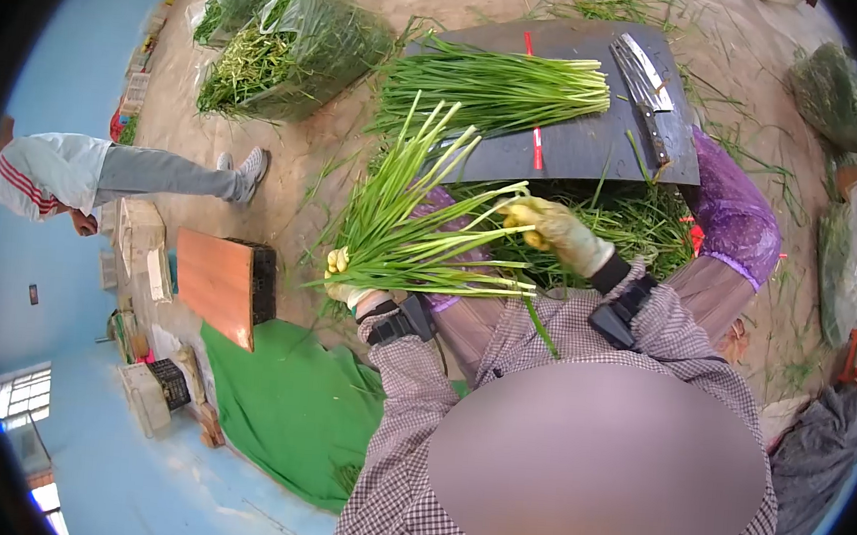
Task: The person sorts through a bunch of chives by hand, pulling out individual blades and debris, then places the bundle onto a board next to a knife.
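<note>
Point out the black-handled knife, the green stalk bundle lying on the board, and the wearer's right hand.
Black-handled knife point(652, 134): head view, on the handle.
Green stalk bundle point(490, 91): head view, middle of the stalks on the board point(596, 150).
Right hand point(562, 233): head view, on the glove's back.

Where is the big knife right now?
In the head view's upper right, the knife lies on the dark board, just right of the green bundle lying there.
</note>
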Demonstrator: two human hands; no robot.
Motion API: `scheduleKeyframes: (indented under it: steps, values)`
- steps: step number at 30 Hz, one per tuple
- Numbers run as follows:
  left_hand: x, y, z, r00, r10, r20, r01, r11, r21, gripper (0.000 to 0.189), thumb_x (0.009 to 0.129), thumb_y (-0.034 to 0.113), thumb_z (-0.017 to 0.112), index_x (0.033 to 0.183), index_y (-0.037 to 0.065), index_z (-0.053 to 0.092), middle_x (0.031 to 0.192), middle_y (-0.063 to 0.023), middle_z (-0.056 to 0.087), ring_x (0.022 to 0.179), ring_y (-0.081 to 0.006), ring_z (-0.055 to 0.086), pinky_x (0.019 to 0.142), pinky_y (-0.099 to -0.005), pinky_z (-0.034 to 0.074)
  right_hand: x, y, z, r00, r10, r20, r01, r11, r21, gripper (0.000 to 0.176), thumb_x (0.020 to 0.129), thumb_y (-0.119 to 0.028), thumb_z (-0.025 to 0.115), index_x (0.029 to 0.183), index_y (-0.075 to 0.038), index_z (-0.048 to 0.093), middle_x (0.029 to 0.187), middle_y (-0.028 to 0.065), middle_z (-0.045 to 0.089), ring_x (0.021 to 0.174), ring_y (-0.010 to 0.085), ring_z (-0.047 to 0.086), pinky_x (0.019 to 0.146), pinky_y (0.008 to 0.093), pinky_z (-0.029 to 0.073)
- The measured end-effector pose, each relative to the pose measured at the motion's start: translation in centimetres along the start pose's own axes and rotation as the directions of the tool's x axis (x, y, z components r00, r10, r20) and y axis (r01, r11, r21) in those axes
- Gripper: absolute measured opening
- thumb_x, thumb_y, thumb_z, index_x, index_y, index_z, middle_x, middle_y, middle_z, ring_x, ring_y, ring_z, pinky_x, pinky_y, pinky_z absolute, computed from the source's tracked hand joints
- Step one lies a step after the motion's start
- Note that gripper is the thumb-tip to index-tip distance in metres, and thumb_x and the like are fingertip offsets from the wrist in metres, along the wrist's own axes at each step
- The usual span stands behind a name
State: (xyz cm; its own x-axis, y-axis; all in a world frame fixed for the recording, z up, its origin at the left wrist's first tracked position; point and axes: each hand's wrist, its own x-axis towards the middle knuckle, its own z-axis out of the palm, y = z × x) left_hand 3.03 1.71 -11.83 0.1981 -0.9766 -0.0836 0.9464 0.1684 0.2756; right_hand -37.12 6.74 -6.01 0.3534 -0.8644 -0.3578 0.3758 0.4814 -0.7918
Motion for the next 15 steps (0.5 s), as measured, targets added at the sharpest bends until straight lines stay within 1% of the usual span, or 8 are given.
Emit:
scheduleKeyframes:
  steps: [1, 2, 4, 6, 7, 10, 12, 15]
  values:
    - [0.1, 0.2, 0.1, 1.000, 0.005, 0.004, -0.005, 1.000, 0.014, 0.017, 0.084, 0.027, 0.049, 0.073, 0.015, 0.050, 0.061, 0.0017, 0.049, 0.058, -0.0166, 0.046, 0.064, -0.0361, 0.043, 1.1, -0.1, 1.8, 0.997, -0.079, 0.008, 0.078, 0.993, 0.093, 0.039, 0.100, -0.034, 0.066, 0.124, -0.004, 0.066, 0.082, -0.0070, 0.056, 0.057, 0.0019, 0.040, 0.050, 0.0201, 0.030]
    - [0.1, 0.4, 0.2, 1.000, 0.006, 0.000, -0.006, 1.000, 0.018, 0.017, 0.084, 0.027, 0.048, 0.072, 0.016, 0.050, 0.060, 0.0020, 0.049, 0.058, -0.0165, 0.047, 0.065, -0.0363, 0.044, 1.5, -0.6, 2.7, 0.997, -0.064, 0.035, 0.059, 0.990, 0.128, 0.034, 0.100, -0.031, 0.065, 0.120, -0.004, 0.069, 0.079, -0.0085, 0.055, 0.056, 0.0020, 0.038, 0.049, 0.0206, 0.028]
    - [0.2, 0.6, 0.5, 1.000, 0.006, 0.006, -0.007, 0.999, 0.037, 0.017, 0.084, 0.027, 0.048, 0.072, 0.016, 0.050, 0.060, 0.0021, 0.049, 0.058, -0.0163, 0.047, 0.066, -0.0364, 0.044, 3.1, 0.9, 2.2, 0.993, -0.118, 0.029, 0.112, 0.982, 0.154, 0.030, 0.100, -0.030, 0.065, 0.114, -0.004, 0.071, 0.077, -0.0082, 0.055, 0.055, 0.0014, 0.038, 0.048, 0.0208, 0.028]
    - [-0.2, 0.7, 0.0, 1.000, 0.013, 0.021, -0.015, 0.998, 0.058, 0.017, 0.084, 0.028, 0.050, 0.074, 0.014, 0.051, 0.062, 0.0017, 0.048, 0.060, -0.0164, 0.045, 0.065, -0.0361, 0.042, 2.7, 1.4, 1.4, 0.989, -0.126, -0.077, 0.139, 0.973, 0.187, 0.028, 0.100, -0.029, 0.064, 0.109, -0.004, 0.073, 0.076, -0.0077, 0.057, 0.055, 0.0011, 0.039, 0.048, 0.0192, 0.029]
    - [-0.1, 1.0, -0.7, 0.998, -0.009, 0.062, 0.007, 0.999, 0.035, 0.017, 0.084, 0.028, 0.050, 0.075, 0.014, 0.053, 0.063, 0.0013, 0.050, 0.061, -0.0165, 0.046, 0.066, -0.0361, 0.042, 2.2, 1.6, 1.0, 0.969, -0.170, -0.180, 0.190, 0.977, 0.100, 0.026, 0.101, -0.028, 0.063, 0.108, -0.005, 0.072, 0.078, -0.0065, 0.059, 0.055, 0.0007, 0.040, 0.047, 0.0173, 0.030]
    - [0.0, 0.9, -1.4, 0.998, -0.004, 0.063, 0.004, 1.000, -0.008, 0.018, 0.084, 0.029, 0.050, 0.076, 0.013, 0.054, 0.065, 0.0006, 0.051, 0.062, -0.0168, 0.047, 0.066, -0.0362, 0.043, 1.4, 3.7, -2.3, 0.943, -0.162, -0.291, 0.237, 0.940, 0.244, 0.025, 0.102, -0.029, 0.062, 0.107, -0.007, 0.071, 0.079, -0.0058, 0.059, 0.056, 0.0008, 0.042, 0.046, 0.0167, 0.031]
    - [-0.2, 0.7, -0.8, 1.000, 0.023, 0.011, -0.023, 0.999, 0.023, 0.017, 0.084, 0.028, 0.050, 0.076, 0.014, 0.054, 0.065, 0.0010, 0.050, 0.061, -0.0163, 0.046, 0.066, -0.0355, 0.042, -0.1, 4.1, -3.4, 0.882, -0.180, -0.435, 0.307, 0.921, 0.241, 0.023, 0.102, -0.028, 0.062, 0.105, -0.007, 0.070, 0.083, -0.0038, 0.063, 0.059, 0.0030, 0.049, 0.050, 0.0180, 0.038]
    - [-0.1, 0.4, -0.5, 0.999, 0.047, -0.003, -0.047, 0.998, 0.029, 0.017, 0.084, 0.027, 0.050, 0.076, 0.013, 0.054, 0.065, 0.0003, 0.050, 0.061, -0.0164, 0.045, 0.065, -0.0347, 0.042, -1.3, 3.0, -7.4, 0.706, -0.354, -0.614, 0.589, 0.775, 0.230, 0.018, 0.102, -0.025, 0.061, 0.101, -0.008, 0.068, 0.092, 0.0008, 0.069, 0.064, 0.0079, 0.055, 0.058, 0.0239, 0.046]
